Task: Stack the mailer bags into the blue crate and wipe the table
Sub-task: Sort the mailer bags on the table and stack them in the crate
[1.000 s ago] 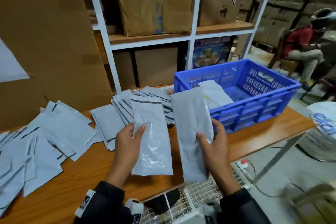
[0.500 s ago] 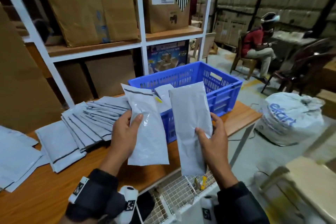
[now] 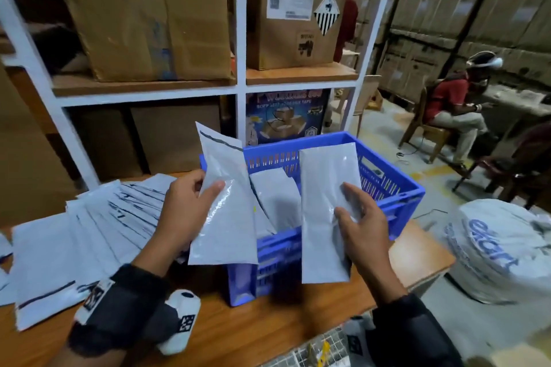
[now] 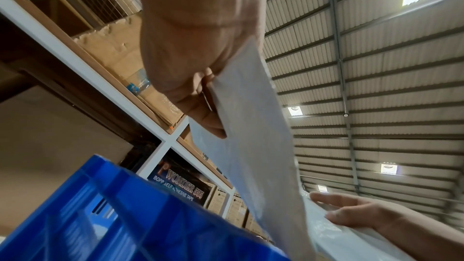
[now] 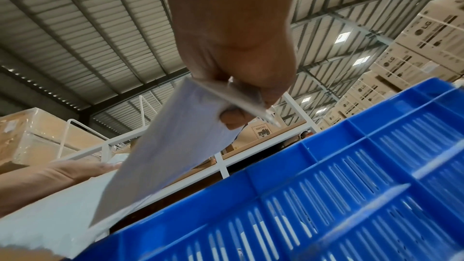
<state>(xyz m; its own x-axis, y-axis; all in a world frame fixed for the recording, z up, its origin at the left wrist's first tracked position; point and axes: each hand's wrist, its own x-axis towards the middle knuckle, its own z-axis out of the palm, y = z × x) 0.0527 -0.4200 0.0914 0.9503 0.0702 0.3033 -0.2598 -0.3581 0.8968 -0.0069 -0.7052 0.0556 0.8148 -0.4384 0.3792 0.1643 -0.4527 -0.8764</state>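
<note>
My left hand (image 3: pixel 190 202) pinches a grey mailer bag (image 3: pixel 223 211) by its left edge, held upright over the near left corner of the blue crate (image 3: pixel 396 194). My right hand (image 3: pixel 354 217) grips a second grey mailer bag (image 3: pixel 325 188) in front of the crate's near wall. Both bags also show from below, the left bag (image 4: pixel 253 146) and the right bag (image 5: pixel 170 150), pinched between thumb and fingers above the blue crate (image 5: pixel 326 195). More grey bags (image 3: pixel 277 202) lie inside the crate. A fanned pile of mailer bags (image 3: pixel 98 226) covers the wooden table (image 3: pixel 268 325) at left.
A white shelf rack (image 3: pixel 238 86) with cardboard boxes (image 3: pixel 143 15) stands right behind the table. A large white sack (image 3: pixel 501 250) sits on the floor at right. Farther back a seated person (image 3: pixel 453 110) occupies a chair. A wire-mesh rack (image 3: pixel 322 351) sits below the table's near edge.
Both hands have carried their mailer bags forward and to the right, from in front of the pile to over the blue crate. The view has swung right and closer to the crate.
</note>
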